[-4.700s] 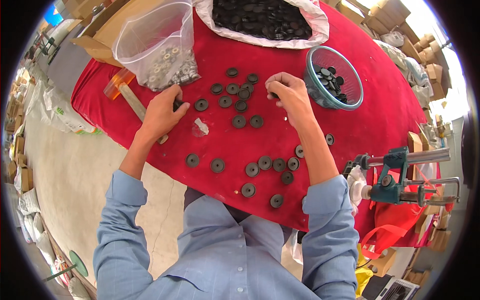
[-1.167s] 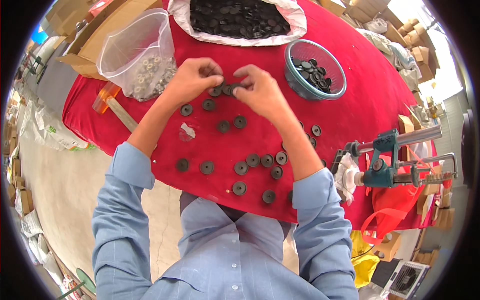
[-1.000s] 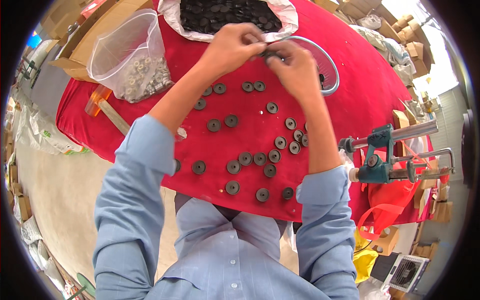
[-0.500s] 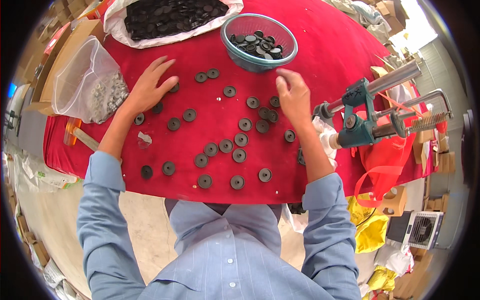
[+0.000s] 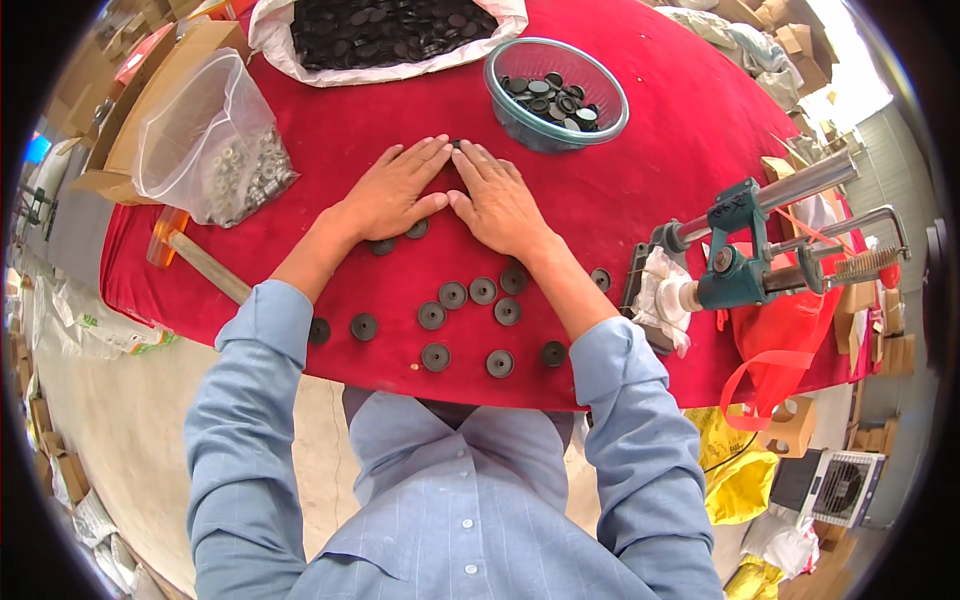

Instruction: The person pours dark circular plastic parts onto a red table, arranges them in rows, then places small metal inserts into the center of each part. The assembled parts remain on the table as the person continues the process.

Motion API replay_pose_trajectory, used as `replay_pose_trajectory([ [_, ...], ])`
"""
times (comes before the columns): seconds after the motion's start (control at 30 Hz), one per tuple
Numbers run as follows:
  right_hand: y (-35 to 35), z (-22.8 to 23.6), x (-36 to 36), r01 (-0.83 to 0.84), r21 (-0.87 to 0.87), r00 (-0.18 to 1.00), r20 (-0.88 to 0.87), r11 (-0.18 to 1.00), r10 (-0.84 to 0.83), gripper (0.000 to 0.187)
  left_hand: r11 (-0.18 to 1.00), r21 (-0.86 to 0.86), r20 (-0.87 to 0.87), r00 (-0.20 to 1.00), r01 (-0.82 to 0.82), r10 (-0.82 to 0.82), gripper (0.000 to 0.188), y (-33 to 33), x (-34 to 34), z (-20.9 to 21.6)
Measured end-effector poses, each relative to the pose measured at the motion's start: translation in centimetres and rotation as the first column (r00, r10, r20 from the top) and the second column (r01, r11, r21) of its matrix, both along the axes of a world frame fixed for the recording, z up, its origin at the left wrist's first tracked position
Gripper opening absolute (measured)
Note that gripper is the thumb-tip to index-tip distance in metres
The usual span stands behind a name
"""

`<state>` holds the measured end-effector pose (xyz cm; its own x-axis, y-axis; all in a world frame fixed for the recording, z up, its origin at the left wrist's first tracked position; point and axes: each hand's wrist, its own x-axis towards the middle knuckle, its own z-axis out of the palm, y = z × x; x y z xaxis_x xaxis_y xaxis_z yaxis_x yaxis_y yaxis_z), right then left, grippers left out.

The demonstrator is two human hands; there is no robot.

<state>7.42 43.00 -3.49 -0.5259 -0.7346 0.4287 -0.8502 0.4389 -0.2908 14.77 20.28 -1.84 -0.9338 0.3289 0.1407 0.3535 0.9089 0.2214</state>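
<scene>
My left hand (image 5: 392,195) and my right hand (image 5: 502,207) lie palm down on the red cloth (image 5: 350,115), fingers stretched out. Their fingertips meet in a peak, where a dark bit of a black disc (image 5: 456,144) shows. Two black round discs (image 5: 418,229) poke out beside the left hand; any under the palms are hidden. Nearer to me several discs (image 5: 452,295), each with a raised rim and a small centre knob, lie scattered. One more disc (image 5: 600,279) sits right of my right forearm.
Beyond my hands stand a clear bowl (image 5: 618,112) of black caps and a white sack (image 5: 264,45) full of them. At left are a plastic bag (image 5: 180,150) with small metal parts and a hammer (image 5: 210,267). A green hand press (image 5: 735,245) stands at right.
Both hands have come inward from wide apart, their fingertips now meeting. The far discs are no longer seen spread out; several near discs stay in their pattern.
</scene>
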Motion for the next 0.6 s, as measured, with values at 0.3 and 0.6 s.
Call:
replay_pose_trajectory([
  [0.3,10.3,6.2,3.6,0.352,-0.119,0.903,0.303,0.928,-0.304,0.063,0.968,0.136,-0.006,0.976,-0.213,0.216,0.076,-2.0,9.3,6.6],
  [0.6,15.0,2.2,14.7,0.29,0.142,0.912,0.26,0.946,-0.319,0.091,0.873,0.104,0.149,0.876,-0.476,0.46,0.114,5.8,25.3,1.7],
])
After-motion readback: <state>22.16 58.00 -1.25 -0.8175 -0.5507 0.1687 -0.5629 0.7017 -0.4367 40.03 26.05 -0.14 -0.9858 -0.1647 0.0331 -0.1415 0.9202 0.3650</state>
